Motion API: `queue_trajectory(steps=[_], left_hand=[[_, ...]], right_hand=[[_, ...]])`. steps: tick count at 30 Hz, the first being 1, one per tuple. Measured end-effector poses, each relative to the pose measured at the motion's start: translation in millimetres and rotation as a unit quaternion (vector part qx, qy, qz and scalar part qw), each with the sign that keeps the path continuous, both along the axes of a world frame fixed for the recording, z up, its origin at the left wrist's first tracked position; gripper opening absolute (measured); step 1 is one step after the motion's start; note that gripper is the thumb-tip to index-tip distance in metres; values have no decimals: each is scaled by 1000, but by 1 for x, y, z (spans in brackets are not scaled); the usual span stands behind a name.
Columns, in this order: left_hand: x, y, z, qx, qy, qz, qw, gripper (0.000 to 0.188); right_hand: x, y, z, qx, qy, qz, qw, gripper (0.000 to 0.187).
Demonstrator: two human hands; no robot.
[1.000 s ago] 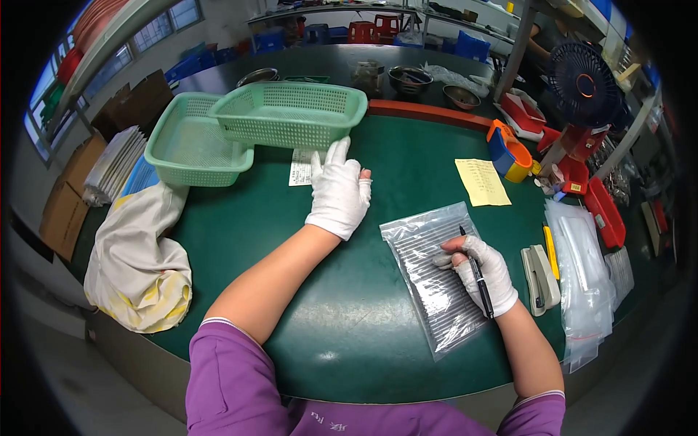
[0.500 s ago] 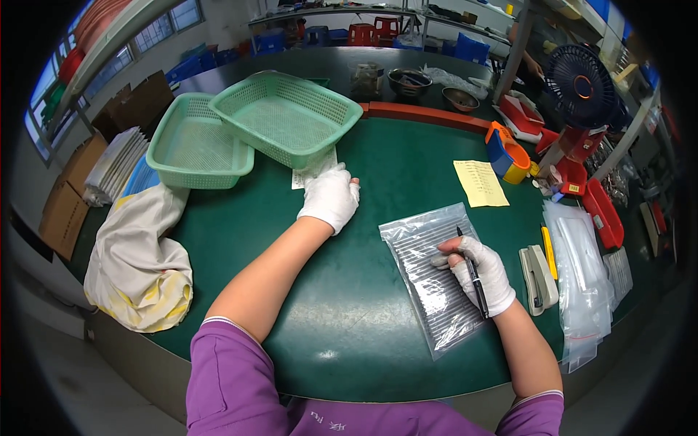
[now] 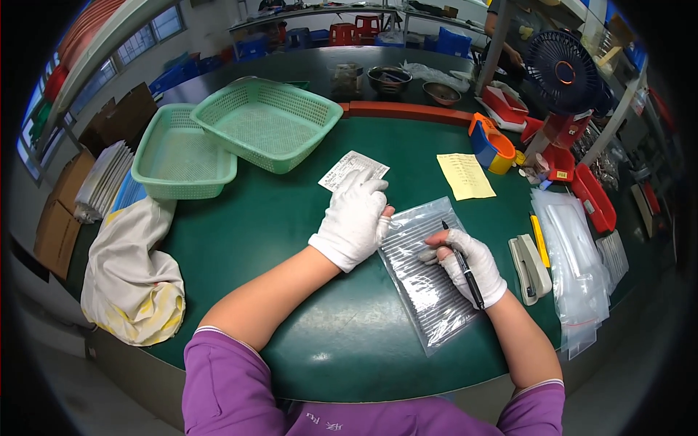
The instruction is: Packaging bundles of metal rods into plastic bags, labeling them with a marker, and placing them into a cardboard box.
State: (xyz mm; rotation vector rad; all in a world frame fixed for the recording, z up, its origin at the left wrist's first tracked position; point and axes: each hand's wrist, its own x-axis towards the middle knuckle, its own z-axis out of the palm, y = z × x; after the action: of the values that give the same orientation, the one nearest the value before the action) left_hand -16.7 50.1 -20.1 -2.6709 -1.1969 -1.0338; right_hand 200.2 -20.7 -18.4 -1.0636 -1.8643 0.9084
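Note:
My left hand [image 3: 352, 218], in a white glove, reaches to a white printed paper slip [image 3: 354, 169] on the green tabletop. Its fingers are stretched out over the slip's lower part, and the bare thumb tip lies by the left edge of a clear zip bag [image 3: 413, 247]. Rows of thin dark strips show inside this flat bag. My right hand [image 3: 476, 269], in a white glove with bare thumb and forefinger tips, is closed around a black marker pen [image 3: 467, 276] above the bag. The pen slants, one end toward the bag's top.
Two green plastic baskets [image 3: 185, 190] overlap at the back left, beside a crumpled cloth [image 3: 134, 276]. A yellow note [image 3: 465, 176] and a tape dispenser [image 3: 492, 145] lie at the back right. On the right are a stapler [image 3: 529, 269], a yellow cutter [image 3: 539, 240], plastic bags [image 3: 574, 269] and a fan [image 3: 560, 71].
My left hand has moved right and nearer from beside the baskets, and the paper slip has come along, now showing more fully. My right hand stays on the bag with the pen.

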Motion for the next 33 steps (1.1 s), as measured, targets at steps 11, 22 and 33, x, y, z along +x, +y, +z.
queue_trajectory(steps=[11, 22, 33], left_hand=[[-38, 43, -27, -123, 39, 153, 980, 28], [-20, 19, -11, 3, -123, 8, 992, 12], [7, -1, -22, -121, 0, -24, 992, 16]], right_hand=[[-4, -1, 1, 11, 15, 1, 1000, 13], [0, -2, 2, -55, 67, -1, 996, 18], [-3, -2, 4, -65, 59, -25, 996, 20]])
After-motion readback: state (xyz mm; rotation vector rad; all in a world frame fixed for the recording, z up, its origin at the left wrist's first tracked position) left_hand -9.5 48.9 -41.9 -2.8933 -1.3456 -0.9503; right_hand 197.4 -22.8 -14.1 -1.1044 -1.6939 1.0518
